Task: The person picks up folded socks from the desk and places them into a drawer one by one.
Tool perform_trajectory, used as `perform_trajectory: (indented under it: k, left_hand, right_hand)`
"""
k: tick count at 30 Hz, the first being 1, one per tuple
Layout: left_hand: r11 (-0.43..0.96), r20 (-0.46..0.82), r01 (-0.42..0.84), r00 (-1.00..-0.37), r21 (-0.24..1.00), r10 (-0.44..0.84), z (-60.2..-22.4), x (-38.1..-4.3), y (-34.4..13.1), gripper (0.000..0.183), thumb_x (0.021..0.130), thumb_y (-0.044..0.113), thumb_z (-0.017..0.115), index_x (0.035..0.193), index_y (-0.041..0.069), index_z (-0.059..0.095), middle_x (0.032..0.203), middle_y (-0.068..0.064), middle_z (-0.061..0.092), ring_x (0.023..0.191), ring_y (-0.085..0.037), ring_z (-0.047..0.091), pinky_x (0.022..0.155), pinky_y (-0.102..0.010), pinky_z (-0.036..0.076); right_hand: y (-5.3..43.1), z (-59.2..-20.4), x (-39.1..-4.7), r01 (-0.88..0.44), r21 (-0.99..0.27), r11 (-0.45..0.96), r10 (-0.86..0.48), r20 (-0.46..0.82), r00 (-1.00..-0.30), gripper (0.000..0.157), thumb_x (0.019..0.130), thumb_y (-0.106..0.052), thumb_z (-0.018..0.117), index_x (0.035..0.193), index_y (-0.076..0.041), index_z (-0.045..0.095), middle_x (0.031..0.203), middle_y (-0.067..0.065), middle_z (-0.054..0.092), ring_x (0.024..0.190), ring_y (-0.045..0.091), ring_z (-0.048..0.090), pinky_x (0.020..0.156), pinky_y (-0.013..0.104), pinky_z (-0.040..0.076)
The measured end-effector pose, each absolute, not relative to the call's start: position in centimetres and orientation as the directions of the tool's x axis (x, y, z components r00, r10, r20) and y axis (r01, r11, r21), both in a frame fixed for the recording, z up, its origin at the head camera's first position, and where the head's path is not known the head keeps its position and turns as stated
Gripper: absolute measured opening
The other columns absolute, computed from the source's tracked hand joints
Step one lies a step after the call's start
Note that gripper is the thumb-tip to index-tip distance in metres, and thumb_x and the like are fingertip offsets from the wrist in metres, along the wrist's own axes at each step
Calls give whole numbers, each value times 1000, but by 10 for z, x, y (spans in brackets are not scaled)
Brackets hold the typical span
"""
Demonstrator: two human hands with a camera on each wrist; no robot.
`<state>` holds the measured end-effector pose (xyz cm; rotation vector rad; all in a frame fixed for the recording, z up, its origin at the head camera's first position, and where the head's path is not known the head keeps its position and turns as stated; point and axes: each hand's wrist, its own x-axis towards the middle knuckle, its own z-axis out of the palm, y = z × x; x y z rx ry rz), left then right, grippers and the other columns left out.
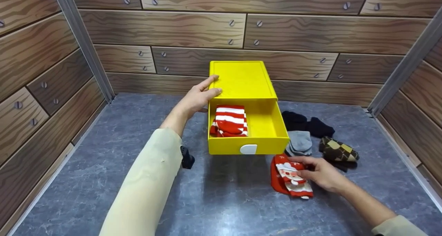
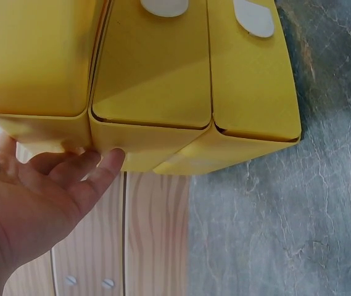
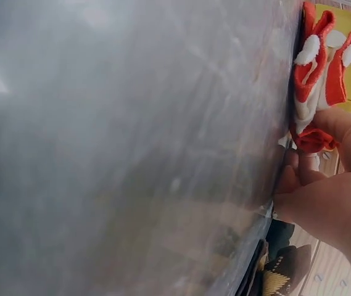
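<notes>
A yellow drawer unit (image 1: 241, 78) has its top drawer (image 1: 226, 146) pulled out, with red-and-white striped socks (image 1: 230, 120) folded at the drawer's left. My left hand (image 1: 198, 97) rests on the unit's upper left edge. In the left wrist view the fingers of that left hand (image 2: 36, 200) lie fairly straight along the side of the unit (image 2: 150, 74). On the floor in front and to the right, my right hand (image 1: 324, 173) pinches folded red socks (image 1: 291, 177) with a Santa face. The right wrist view shows its thumb and fingers at the edge of these red socks (image 3: 317, 80).
Right of the unit lie black socks (image 1: 307, 123), folded grey socks (image 1: 299, 142) and brown checkered socks (image 1: 338, 149). Wood-patterned walls (image 1: 193, 28) enclose the grey marbled floor (image 1: 114, 180) at the back and both sides.
</notes>
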<state>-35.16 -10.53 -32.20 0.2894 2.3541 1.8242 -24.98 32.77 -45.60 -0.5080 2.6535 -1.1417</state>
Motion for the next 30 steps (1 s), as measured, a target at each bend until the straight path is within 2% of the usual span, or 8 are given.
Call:
perform_trajectory:
  k: [2,5,9,12,16,17,25,30]
  left_hand:
    - [248,-1,61,-970,967,241,-322,-352,-105,68,105,36,65,166,35,37,174,-6,28,148,-28,44,111,-56,47]
    - [257,-5,59,-971,965,241,-322,-352,-105,68,105,38,64,166,36,37,174,-6,27,149,-28,42,112,-54,46]
    - [257,-14,50,-971,965,240,-322,-352,-106,68,105,39,64,166,37,36,174,-6,26,149,-30,43,110,-57,47]
    - [252,-14,48,-970,967,241,-322,-352,-106,68,105,38,64,166,37,36,174,-6,27,148,-30,45,108,-57,49]
    - [244,-13,47,-971,969,240,-322,-352,-106,68,104,38,65,166,36,37,173,-7,30,143,-29,50,106,-56,51]
    - [243,-13,47,-971,969,239,-322,-352,-106,68,104,38,65,166,36,37,173,-7,30,141,-29,51,105,-56,52]
    - [223,-10,47,-969,974,246,-321,-351,-106,67,105,35,64,166,36,37,173,-7,30,144,-29,49,107,-57,50]
    - [237,-6,55,-969,970,248,-321,-350,-106,67,106,37,64,167,36,36,173,-7,29,146,-29,47,107,-57,50]
  right_hand:
    - [329,-454,-250,-228,-730,644,-396,-63,-916,45,99,-19,76,143,-15,69,148,21,60,128,33,57,102,44,48]
    - [330,-450,-250,-236,-734,637,-413,-67,-908,45,99,-19,77,143,-13,69,147,21,61,124,30,58,97,33,51]
    - [331,-445,-249,-242,-762,601,-437,-59,-898,45,98,-13,76,142,-9,69,136,22,66,95,18,63,77,24,54]
    - [331,-442,-248,-260,-773,578,-458,-44,-888,43,100,-12,74,143,-9,68,135,21,67,91,15,62,74,26,54]
    - [332,-439,-246,-291,-775,562,-478,-17,-878,40,102,-13,71,142,-12,70,145,18,64,113,18,61,84,26,54]
    - [333,-438,-245,-299,-775,556,-480,-6,-877,39,102,-12,71,141,-12,70,144,18,64,113,17,60,84,26,53]
    - [335,-423,-236,-322,-810,491,-461,72,-885,36,103,-7,68,138,-2,70,136,24,65,89,12,64,74,27,56]
    - [335,-410,-232,-284,-844,456,-413,82,-907,38,104,-8,68,140,1,67,120,17,70,89,12,67,76,28,59]
